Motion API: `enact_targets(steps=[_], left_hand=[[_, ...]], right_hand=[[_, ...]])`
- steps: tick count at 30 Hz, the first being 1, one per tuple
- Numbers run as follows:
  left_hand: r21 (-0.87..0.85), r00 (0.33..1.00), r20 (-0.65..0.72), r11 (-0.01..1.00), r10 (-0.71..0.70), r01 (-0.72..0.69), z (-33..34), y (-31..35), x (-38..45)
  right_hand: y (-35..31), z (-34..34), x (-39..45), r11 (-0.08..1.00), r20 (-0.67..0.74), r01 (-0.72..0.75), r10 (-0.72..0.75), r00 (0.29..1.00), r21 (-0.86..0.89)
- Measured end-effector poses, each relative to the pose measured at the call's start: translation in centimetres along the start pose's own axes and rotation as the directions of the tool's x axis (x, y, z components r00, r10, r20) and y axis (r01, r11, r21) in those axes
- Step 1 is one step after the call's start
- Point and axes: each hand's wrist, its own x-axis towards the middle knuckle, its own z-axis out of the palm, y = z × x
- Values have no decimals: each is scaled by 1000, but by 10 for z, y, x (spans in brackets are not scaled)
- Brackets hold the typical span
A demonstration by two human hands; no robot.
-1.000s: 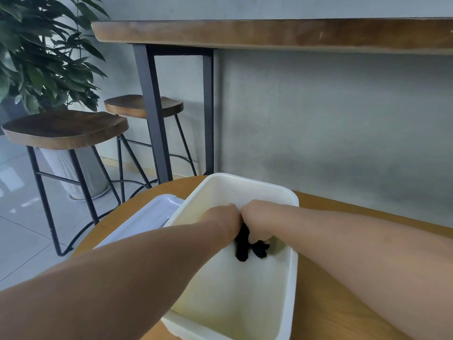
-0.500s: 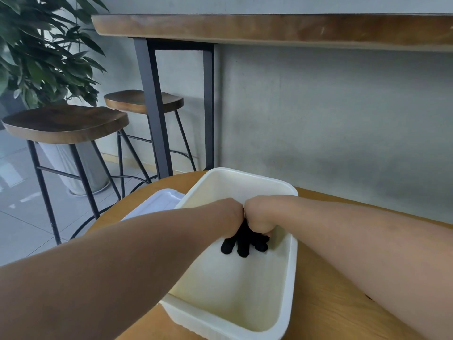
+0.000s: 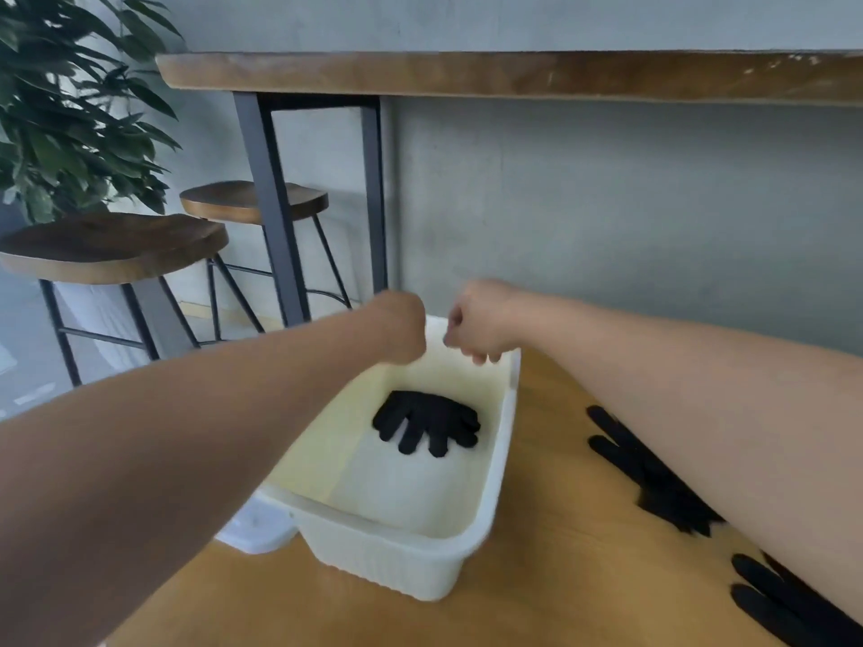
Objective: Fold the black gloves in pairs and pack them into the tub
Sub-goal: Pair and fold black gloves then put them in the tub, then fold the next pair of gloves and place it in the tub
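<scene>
You are holding your left hand [image 3: 397, 326] and right hand [image 3: 476, 322] curled and empty above the white plastic tub [image 3: 506, 441], where the folded black glove pair [image 3: 427, 422] is lying in the frame's centre, so reach for the loose black gloves [image 3: 654, 478] at lower right.

Both arms are being held outstretched, left hand [image 3: 400, 326] and right hand [image 3: 476, 322] curled into empty fists, slightly apart.
</scene>
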Motion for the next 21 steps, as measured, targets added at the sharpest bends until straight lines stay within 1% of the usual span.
enact_targets(steps=[1, 2, 4, 6, 9, 12, 14, 16, 17, 19, 21], left_hand=[[0, 1000, -27, 1000, 11, -11, -3, 4, -1], [-77, 998, -63, 997, 15, -20, -9, 12, -5], [-128, 989, -142, 991, 30, -48, -28, 34, -19], [-145, 971, -224, 982, 83, -118, -42, 66, -31], [-206, 948, -280, 955, 152, -213, -53, 115, -43], [-354, 937, -300, 892, 177, -282, -45, 164, -45], [-468, 944, -269, 830, 193, -303, -29, 195, -48], [-544, 957, -176, 788, 229, -288, -5, 221, -51], [-557, 961, -121, 784, 250, -274, 8, 231, -52], [-581, 962, -17, 780, 273, -232, 36, 242, -51], [-641, 967, 66, 753, 246, -148, 62, 247, -47]], right_hand=[[5, -6, -11, 1000, -21, 0, 0, 1000, 9], [14, -12, -24, 999, -51, -1, 3, 999, 46], [32, -25, -43, 999, -156, 18, -10, 988, 45], [56, -34, -66, 999, -223, 5, 6, 975, 49], [88, -38, -102, 997, -263, -49, 63, 963, 57], [127, -31, -131, 990, -282, -115, 134, 950, 83], [157, -18, -149, 978, -281, -158, 191, 941, 134], [184, 0, -163, 966, -258, -195, 234, 938, 168], [195, 11, -168, 959, -237, -211, 253, 938, 190], [215, 35, -177, 942, -179, -232, 278, 944, 242], [228, 58, -180, 938, -126, -237, 275, 953, 255]])
